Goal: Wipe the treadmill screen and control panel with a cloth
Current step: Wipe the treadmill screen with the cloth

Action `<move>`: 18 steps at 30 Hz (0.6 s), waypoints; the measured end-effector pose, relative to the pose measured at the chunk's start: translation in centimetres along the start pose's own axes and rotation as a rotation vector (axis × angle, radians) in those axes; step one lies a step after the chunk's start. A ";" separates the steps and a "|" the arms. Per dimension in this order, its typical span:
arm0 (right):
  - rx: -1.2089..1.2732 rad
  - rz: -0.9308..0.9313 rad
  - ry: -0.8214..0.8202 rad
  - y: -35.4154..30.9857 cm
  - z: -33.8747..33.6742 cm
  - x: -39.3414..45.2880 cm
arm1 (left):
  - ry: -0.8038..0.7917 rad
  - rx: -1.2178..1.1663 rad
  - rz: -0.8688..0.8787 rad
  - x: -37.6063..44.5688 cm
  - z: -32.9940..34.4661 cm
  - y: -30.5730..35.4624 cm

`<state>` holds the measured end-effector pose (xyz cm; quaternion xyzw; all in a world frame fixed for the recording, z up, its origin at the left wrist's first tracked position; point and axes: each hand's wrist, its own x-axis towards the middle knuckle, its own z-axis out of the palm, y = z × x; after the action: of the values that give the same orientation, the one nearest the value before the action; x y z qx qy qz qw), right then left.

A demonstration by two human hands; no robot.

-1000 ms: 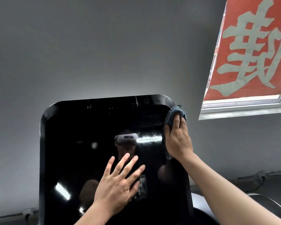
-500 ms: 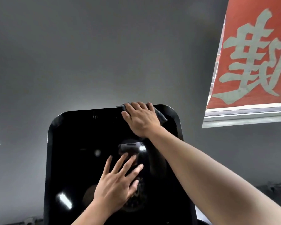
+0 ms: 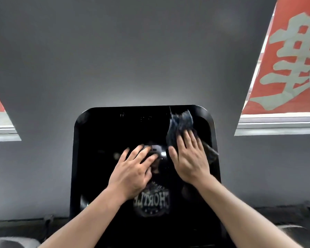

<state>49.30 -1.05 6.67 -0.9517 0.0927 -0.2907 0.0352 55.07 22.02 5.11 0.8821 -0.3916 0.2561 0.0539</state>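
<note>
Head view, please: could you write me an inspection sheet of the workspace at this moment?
Surface: glossy black treadmill screen, upright, reflecting the person and ceiling lights.
Job's things: dark cloth on the screen's upper right, its top part bunched; control panel not identifiable.
Clutter: nothing seen.
Grippers: left hand flat on the screen's middle, fingers spread; right hand presses the cloth against the screen with straight fingers.
Cables: a cable seems to run along the base of the wall at lower left; blurred.
Surroundings: grey wall; windows either side, red banner with pale characters at right.
</note>
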 end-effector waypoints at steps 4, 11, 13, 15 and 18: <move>0.035 0.113 -0.011 0.9 1.8 -3.9 | 0.037 -0.052 -0.013 -0.9 -0.9 -0.7; 0.057 0.128 0.043 -5.1 1.8 -2.3 | 0.052 -0.055 -0.087 -2.5 -2.6 -3.6; 0.028 -0.081 0.044 -8.5 2.7 -2.6 | 0.067 -0.058 -0.106 -2.7 -2.9 -4.0; 0.037 -0.260 -0.004 -11.4 3.5 -3.5 | 0.082 -0.072 -0.123 -3.0 -2.9 -4.3; 0.006 -0.408 -0.072 -12.2 4.2 -5.2 | 0.081 -0.083 -0.135 -3.8 -2.8 -4.7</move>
<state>49.31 11.99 1.77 -0.9603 -0.1039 -0.2581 -0.0182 55.22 28.59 6.12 0.8924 -0.3390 0.2708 0.1235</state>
